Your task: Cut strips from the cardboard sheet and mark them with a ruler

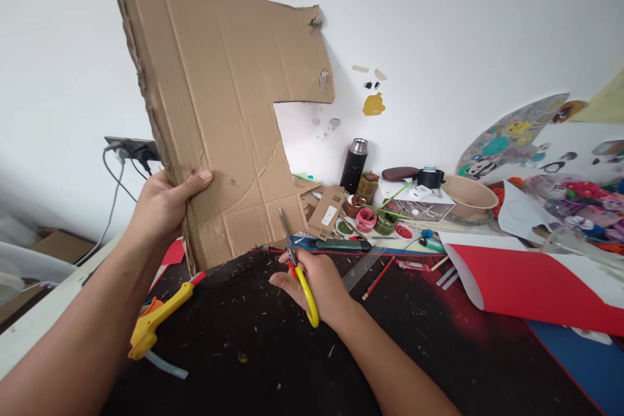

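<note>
My left hand point(163, 205) grips a large brown cardboard sheet point(224, 91) by its lower left edge, thumb on the front face. The sheet stands raised above the dark table mat, with a rectangular notch in its right side and torn, ragged edges. Scissors point(302, 279) with yellow and red handles are in my right hand point(316, 283), below the sheet's lower right corner. Their blades point up and overlap the cardboard's bottom edge in view; whether the cardboard lies between them is unclear.
A yellow glue gun point(163, 318) lies on the dark mat point(234, 351) at left. Behind are cardboard scraps point(325, 211), paint pots point(365, 219) and a black flask point(354, 166). A ruler point(363, 266) and red pencil point(379, 278) lie centre right; red paper point(531, 286) is at right.
</note>
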Tool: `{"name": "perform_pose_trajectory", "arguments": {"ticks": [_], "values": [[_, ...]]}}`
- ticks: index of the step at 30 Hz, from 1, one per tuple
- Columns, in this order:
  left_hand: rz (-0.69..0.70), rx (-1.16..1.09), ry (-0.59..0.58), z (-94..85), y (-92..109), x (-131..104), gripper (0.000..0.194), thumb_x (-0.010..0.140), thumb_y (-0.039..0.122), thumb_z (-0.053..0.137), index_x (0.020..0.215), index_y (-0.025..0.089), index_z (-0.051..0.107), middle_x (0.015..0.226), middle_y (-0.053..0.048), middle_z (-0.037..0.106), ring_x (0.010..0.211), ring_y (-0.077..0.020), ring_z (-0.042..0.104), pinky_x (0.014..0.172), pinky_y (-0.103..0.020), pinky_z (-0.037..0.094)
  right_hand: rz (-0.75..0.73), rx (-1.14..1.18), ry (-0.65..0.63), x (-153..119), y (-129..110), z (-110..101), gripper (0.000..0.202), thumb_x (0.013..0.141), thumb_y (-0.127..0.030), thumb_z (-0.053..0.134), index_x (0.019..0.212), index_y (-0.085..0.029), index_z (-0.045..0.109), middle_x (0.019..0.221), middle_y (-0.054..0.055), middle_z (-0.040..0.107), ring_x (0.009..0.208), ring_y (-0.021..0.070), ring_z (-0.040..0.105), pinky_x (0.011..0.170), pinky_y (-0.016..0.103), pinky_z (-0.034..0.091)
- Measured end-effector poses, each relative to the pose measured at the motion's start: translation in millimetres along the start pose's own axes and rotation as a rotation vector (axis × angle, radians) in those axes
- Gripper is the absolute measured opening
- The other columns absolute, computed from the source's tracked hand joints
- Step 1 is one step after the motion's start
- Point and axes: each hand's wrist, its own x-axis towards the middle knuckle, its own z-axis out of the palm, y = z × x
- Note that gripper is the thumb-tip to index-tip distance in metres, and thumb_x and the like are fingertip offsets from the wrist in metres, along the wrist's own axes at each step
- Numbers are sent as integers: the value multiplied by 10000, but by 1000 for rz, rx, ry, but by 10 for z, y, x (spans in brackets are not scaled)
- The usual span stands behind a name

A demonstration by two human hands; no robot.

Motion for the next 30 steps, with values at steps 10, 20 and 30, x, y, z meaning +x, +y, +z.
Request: {"name": "perform_pose_trajectory", "arguments": {"ticks": [10,20,30], "values": [[16,-15,-4,-10,-16,3,396,443,366,1005,728,251,756,717,-8,779,553,-189,684,518,-296,612,11,31,-35,13,-1,5,600,885,-732,786,1158,-202,716,822,24,784,768,216,773,732,277,515],[-30,-26,-27,19,-33,1,455,395,359,1033,722,225,747,698,-13,764,530,-187,680,496,-299,594,38,-173,49,-6,-27,41,496,938,-700,742,1069,-221,743,827,26,760,753,218,721,733,304,469],[-30,-66,-33,19,-89,-32,497,417,361,1047,773,177,753,688,-11,780,522,-162,698,482,-236,599,73,-147,11,2,-92,-16,419,959,-642,753,984,-224,729,746,-4,699,689,183,646,680,281,404]]}}
